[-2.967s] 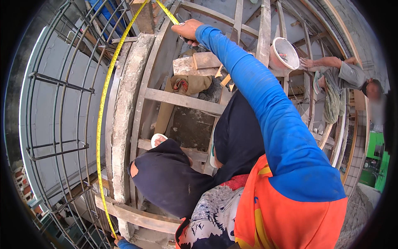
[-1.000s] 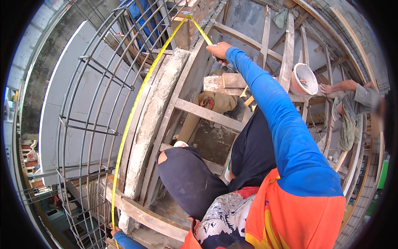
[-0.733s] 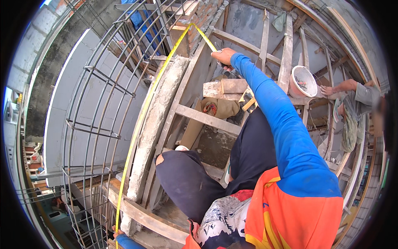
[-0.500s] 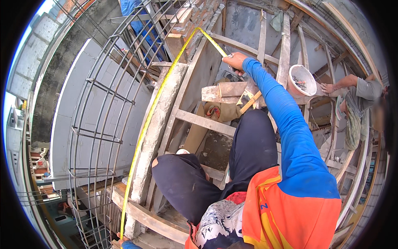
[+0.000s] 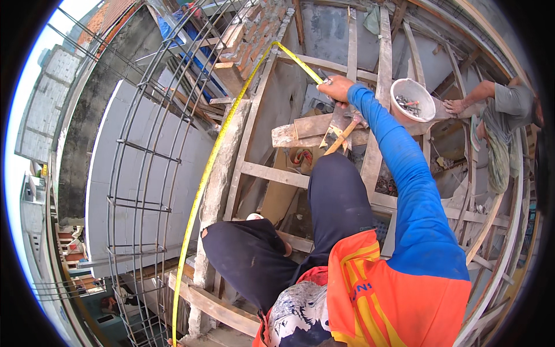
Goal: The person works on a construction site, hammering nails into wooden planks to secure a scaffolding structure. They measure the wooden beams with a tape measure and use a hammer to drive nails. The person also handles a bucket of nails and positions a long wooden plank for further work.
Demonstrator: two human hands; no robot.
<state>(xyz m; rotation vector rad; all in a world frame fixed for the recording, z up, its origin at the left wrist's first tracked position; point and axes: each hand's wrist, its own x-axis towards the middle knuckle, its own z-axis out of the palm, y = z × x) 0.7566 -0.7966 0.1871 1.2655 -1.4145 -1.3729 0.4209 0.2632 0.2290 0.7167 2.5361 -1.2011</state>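
Reaching forward in a blue sleeve, the right hand (image 5: 337, 89) has its fingers clamped on the yellow tape measure (image 5: 215, 156) at the blade's far end, above a stack of short wooden boards (image 5: 306, 128). From the hand the tape rises to a bend near the brick wall (image 5: 250, 36), then runs in a long curve down along the grey concrete beam (image 5: 218, 191) beside the rebar cage (image 5: 147, 173) to the lower edge of the view. The left hand is out of sight. A white bucket (image 5: 413, 99) holding small metal pieces sits just right of the hand on the timber framing, near another person's bare feet (image 5: 457, 106).
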